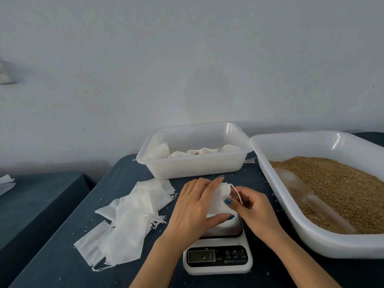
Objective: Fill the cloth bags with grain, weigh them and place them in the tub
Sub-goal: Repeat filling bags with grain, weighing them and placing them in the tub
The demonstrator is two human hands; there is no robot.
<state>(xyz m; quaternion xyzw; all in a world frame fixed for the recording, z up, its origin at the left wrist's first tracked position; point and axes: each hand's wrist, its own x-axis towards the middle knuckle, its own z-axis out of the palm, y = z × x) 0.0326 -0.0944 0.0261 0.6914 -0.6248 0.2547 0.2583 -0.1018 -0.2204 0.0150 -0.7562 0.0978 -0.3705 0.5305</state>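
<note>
A small white cloth bag (219,199) sits over the platform of the white kitchen scale (218,256). My left hand (193,206) grips the bag from the left, thumb under it and fingers over its top. My right hand (251,206) pinches the bag's drawstring at its right end. A large white tub (295,229) on the right holds brown grain (340,183) and a clear scoop (311,200). Behind the scale, a smaller clear tub (195,167) holds several filled bags.
A loose pile of empty white bags (128,217) lies left of the scale on the dark blue tablecloth. Stray grains dot the cloth. A second dark-covered table (31,196) stands at far left, with a gap between. A pale wall runs behind.
</note>
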